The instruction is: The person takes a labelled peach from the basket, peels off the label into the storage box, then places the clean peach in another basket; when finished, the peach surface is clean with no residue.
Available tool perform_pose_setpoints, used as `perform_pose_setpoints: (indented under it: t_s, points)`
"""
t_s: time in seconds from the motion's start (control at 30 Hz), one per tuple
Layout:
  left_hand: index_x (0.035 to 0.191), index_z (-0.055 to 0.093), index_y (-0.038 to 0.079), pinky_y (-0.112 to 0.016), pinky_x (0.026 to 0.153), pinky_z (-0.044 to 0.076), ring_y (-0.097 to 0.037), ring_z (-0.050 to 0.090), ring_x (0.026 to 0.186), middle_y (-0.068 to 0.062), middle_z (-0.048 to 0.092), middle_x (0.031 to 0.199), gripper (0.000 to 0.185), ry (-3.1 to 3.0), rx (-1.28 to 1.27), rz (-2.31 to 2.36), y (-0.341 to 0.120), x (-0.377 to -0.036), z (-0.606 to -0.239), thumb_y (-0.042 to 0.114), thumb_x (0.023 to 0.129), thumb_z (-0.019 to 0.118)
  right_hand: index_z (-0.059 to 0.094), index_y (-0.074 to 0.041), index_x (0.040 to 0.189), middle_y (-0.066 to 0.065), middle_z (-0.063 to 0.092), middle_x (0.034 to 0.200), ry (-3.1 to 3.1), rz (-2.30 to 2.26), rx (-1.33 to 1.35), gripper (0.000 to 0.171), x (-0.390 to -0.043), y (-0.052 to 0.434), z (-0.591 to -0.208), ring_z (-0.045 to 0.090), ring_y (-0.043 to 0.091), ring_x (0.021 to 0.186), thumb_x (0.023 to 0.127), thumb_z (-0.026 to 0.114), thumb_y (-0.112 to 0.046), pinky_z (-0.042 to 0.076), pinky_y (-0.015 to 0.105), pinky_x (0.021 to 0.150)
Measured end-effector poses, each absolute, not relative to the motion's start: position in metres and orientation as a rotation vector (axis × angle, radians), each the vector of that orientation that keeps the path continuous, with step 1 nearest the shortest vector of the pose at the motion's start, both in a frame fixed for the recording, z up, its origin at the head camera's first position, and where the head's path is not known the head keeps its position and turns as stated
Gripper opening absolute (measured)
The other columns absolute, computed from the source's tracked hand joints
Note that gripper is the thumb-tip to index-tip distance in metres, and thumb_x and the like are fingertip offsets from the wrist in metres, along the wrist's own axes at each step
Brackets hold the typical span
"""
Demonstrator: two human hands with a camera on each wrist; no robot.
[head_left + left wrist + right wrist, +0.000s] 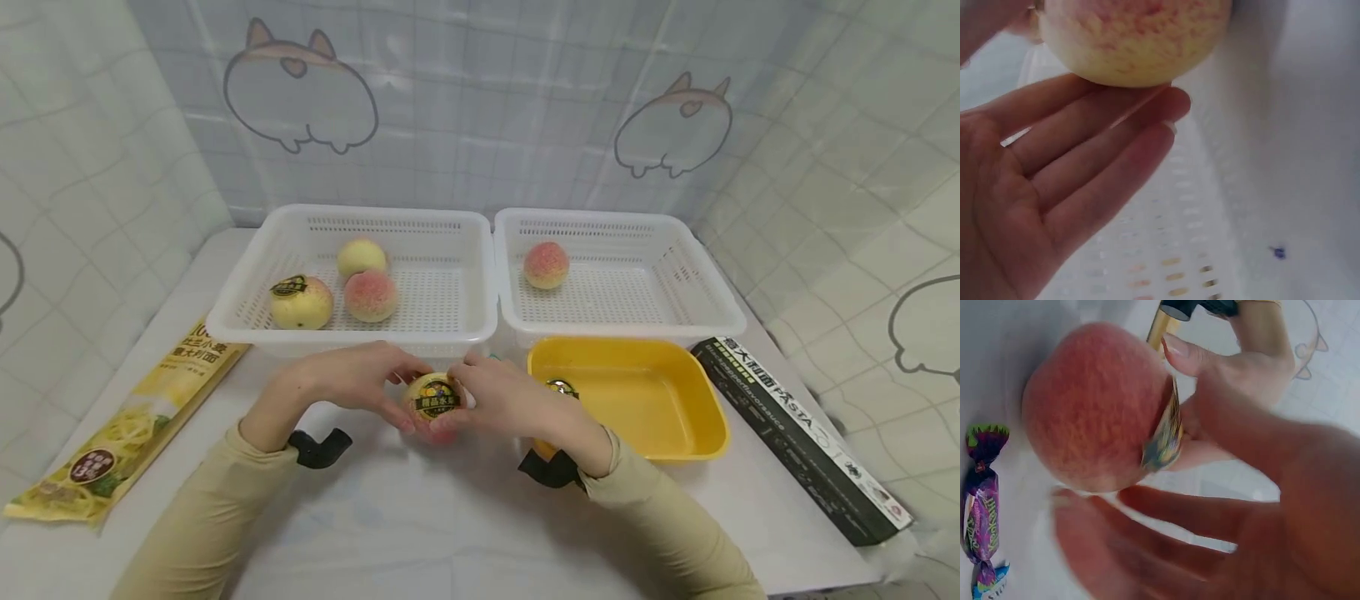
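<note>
A peach (431, 406) with a black-and-gold label (437, 400) is between both hands over the table, in front of the baskets. My left hand (360, 383) holds it from the left, thumb on the near side and fingers on the far side. In the left wrist view, the fingers lie long under the pale side of the peach (1135, 47). My right hand (498, 396) grips it from the right, fingertips at the label's edge. The label (1165, 434) stands partly off the red peach (1094, 409) in the right wrist view, close to the right thumb.
Three peaches sit in the left white basket (352, 336), one with a label; another peach (547, 266) sits in the right basket (622, 327). A yellow tub (637, 400) holds a labelled item. Pasta packages (127, 425) (802, 442) lie at both sides. A purple-wrapped candy (984, 509) lies nearby.
</note>
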State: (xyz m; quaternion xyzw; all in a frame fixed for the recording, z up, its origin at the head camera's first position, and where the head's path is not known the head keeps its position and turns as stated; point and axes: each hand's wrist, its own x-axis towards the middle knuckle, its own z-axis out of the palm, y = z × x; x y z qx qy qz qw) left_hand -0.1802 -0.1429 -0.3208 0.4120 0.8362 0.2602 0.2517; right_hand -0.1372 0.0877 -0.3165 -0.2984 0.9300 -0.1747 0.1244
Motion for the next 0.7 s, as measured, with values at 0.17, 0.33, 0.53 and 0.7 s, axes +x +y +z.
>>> perform_pose_setpoints:
  t_s: [0.17,0.33,0.53,0.7]
  points:
    - [0.121,0.067,0.024,-0.043,0.100,0.051,-0.009,0.064,0.107,0.017,0.068,0.108,0.045,2.264,1.122,0.665,-0.140,-0.182,-0.324,0.039,0.081,0.083,0.069,-0.014,0.104,0.003,0.064,0.098,2.793,-0.614,-1.044,0.028,-0.142,0.086,-0.320,0.053,0.015,0.076,0.090,0.074,-0.038,0.044,0.025,0.064]
    - [0.124,0.062,0.026,-0.040,0.101,0.050,-0.011,0.062,0.111,0.015,0.066,0.114,0.050,2.222,1.130,0.716,-0.139,-0.184,-0.327,0.038,0.080,0.084,0.065,-0.016,0.098,0.001,0.062,0.098,2.830,-0.661,-1.046,0.023,-0.141,0.084,-0.323,0.053,0.014,0.078,0.088,0.077,-0.034,0.043,0.026,0.065]
    - [0.124,0.061,0.026,-0.034,0.099,0.051,-0.011,0.062,0.112,0.013,0.065,0.117,0.056,2.198,1.152,0.768,-0.137,-0.188,-0.334,0.038,0.076,0.087,0.064,-0.015,0.092,0.000,0.061,0.092,2.802,-0.737,-1.019,0.019,-0.142,0.081,-0.323,0.054,0.013,0.078,0.088,0.077,-0.029,0.044,0.025,0.065]
    - [0.122,0.063,0.028,-0.032,0.098,0.051,-0.008,0.062,0.109,0.013,0.067,0.116,0.053,2.169,1.148,0.803,-0.136,-0.190,-0.337,0.037,0.076,0.087,0.063,-0.015,0.085,-0.006,0.062,0.081,2.756,-0.855,-1.016,0.014,-0.140,0.079,-0.319,0.056,0.010,0.076,0.090,0.076,-0.019,0.048,0.021,0.066]
